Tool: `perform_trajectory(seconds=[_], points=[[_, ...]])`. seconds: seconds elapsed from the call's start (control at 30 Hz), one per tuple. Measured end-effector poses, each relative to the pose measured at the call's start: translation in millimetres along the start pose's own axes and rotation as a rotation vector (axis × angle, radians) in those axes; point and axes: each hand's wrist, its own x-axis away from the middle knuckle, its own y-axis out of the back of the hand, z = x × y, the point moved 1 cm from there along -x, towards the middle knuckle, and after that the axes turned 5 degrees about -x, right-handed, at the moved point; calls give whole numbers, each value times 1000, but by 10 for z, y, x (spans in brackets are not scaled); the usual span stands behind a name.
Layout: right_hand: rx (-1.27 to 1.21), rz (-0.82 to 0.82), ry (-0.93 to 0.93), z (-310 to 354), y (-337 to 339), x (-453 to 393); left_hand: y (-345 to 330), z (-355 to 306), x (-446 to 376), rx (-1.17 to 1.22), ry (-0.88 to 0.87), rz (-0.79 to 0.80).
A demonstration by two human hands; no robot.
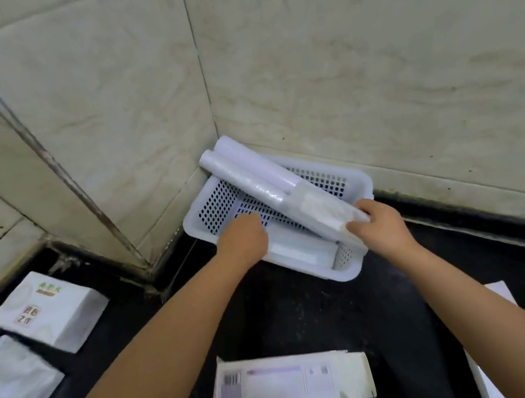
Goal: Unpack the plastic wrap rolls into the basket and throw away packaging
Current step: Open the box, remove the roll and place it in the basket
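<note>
- Bare fingers first: right hand (378, 226) fingers and thumb curled round the near end of the wrapped plastic wrap rolls (273, 190), pinching the clear film packaging there
- Left hand (243, 240) has its fingers bent down onto the near-left rim of the basket (303, 263); fingertips hidden behind the knuckles, so can't tell if they actually clamp the rim or just rest on it
- Rolls: two white rolls side by side in one clear sleeve, lying diagonally, near end at the basket's right side, far end sticking out past the far-left rim toward the wall corner, tilted up
- One more white roll (298, 255) lies flat inside the basket along its near wall, beside the left hand
- Basket: white perforated plastic, sits on black counter (291, 315), pushed into the far corner against beige tiled wall (369, 59)
- Near centre on counter: opened white carton (292, 383), barcode label up, end flap torn
- Left side: white printed package (49, 312), and a second blurred white package (6, 387) nearer
- Near right edge: part of another white box (492, 375), cut off by frame and right forearm
</note>
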Motion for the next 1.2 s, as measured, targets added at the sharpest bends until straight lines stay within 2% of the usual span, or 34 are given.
perform_trajectory(seconds=[0.17, 0.37, 0.5, 0.67, 0.8, 0.9, 1.0, 1.07, 1.2], points=[[-135, -74, -52, -285, 8, -70, -326, -131, -577, -162, 105, 417], [-227, -82, -76, -417, -36, -141, -513, -209, -783, -198, 207, 424], [-230, -78, -64, -449, -61, -142, -509, -205, -830, -64, 292, 474], [-249, -72, -75, -396, -25, -116, -286, -154, -777, 114, 308, 451], [-310, -81, -89, -215, 6, -149, 75, 33, -677, 146, 239, 303], [-264, -81, -30, -3, -70, -266, 377, 308, -567, 210, 255, 209], [-149, 14, 2, 167, -309, -350, 602, 663, -437, 329, 330, 152], [-158, 93, -10, 214, -471, -374, 676, 821, -349, 426, 367, 148], [-189, 167, -134, 129, -612, -503, 631, 1004, -353, 517, 393, 96]])
